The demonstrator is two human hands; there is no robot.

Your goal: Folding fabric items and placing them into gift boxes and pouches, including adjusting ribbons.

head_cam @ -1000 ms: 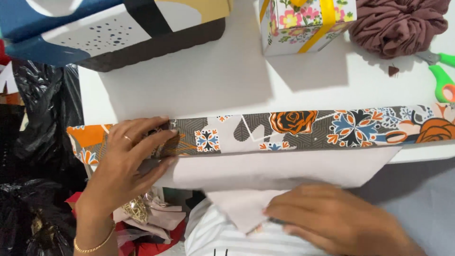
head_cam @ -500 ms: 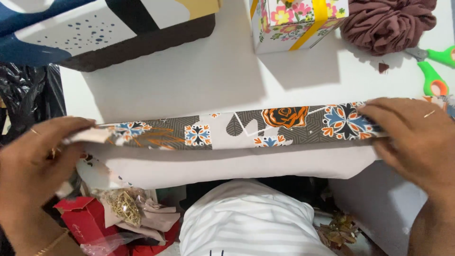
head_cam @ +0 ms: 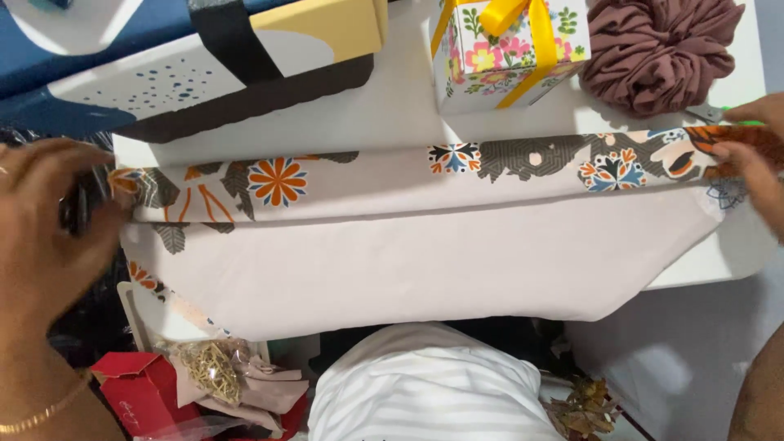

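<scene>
Left hand (head_cam: pixel 49 220) pinches the left end of the floral wrapping paper (head_cam: pixel 408 237); right hand (head_cam: pixel 755 159) pinches the right end. Paper lies stretched flat across the white table (head_cam: pixel 384 122), plain side up, hanging over the near edge.

We're seeing open table (head_cam: pixel 392 114) between the big patterned box (head_cam: pixel 204 73) and small floral gift box (head_cam: pixel 506 49); the maroon cloth (head_cam: pixel 661 53) is crowding the far right corner.

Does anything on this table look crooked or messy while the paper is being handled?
The wrapping paper lies slightly askew: its plain underside faces up and its lower right corner hangs past the white table edge. The left hand and right hand hold its ends.
</scene>
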